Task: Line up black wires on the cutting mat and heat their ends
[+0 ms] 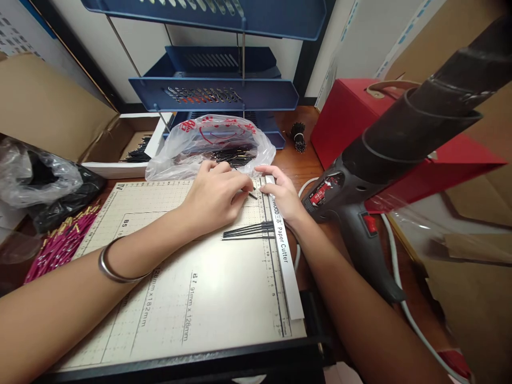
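A cream paper cutter board [224, 298] with printed size lines lies in front of me, with a white strip marked "Paper Cutter" [286, 256] along its right side. Several thin black strands [244, 232] lie side by side across the board, their right ends at the strip. Over the far part of the board, my left hand [220, 193] is closed in a pinch; a short dark strand end [253, 196] shows at its fingertips. Beside it, my right hand [282, 194] touches the strip's far end, thumb and forefinger apart. What lies under the left palm is hidden.
Behind the board sits a clear plastic bag [212, 138] of black strands, below blue tiered trays [216, 93]. A dark heat gun [360, 186] and a red box [348, 117] stand right. Magenta gold-tipped strands [64, 240] and an open carton [116, 168] are left.
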Available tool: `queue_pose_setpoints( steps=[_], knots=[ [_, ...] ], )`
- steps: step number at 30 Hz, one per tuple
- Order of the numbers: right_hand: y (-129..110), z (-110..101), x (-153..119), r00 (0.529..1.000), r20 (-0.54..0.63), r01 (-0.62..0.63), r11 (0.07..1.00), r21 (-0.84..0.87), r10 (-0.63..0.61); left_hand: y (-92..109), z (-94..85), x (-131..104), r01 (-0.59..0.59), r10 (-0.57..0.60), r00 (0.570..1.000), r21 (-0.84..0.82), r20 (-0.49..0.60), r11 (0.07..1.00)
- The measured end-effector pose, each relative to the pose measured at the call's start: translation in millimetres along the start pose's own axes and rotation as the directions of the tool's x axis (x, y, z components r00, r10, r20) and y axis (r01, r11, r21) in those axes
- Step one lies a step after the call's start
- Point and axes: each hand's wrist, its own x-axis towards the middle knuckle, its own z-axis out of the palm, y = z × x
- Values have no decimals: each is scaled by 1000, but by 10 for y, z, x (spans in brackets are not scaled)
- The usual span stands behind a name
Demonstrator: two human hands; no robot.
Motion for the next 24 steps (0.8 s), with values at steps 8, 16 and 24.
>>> queue_pose_setpoints(
  steps=[8,16,24],
  knots=[
    [-10,16,-5,1000,-13,-5,1000,17,5,-65,-20,22,83,-82,997,-72,17,994],
    [15,7,6,1000,-3,-9,1000,25,10,-101,20,31,112,-111,994,-89,25,990],
    [19,12,13,1000,-6,-10,999,42,10,-88,27,33,96,-94,995,-55,26,994]
  ],
)
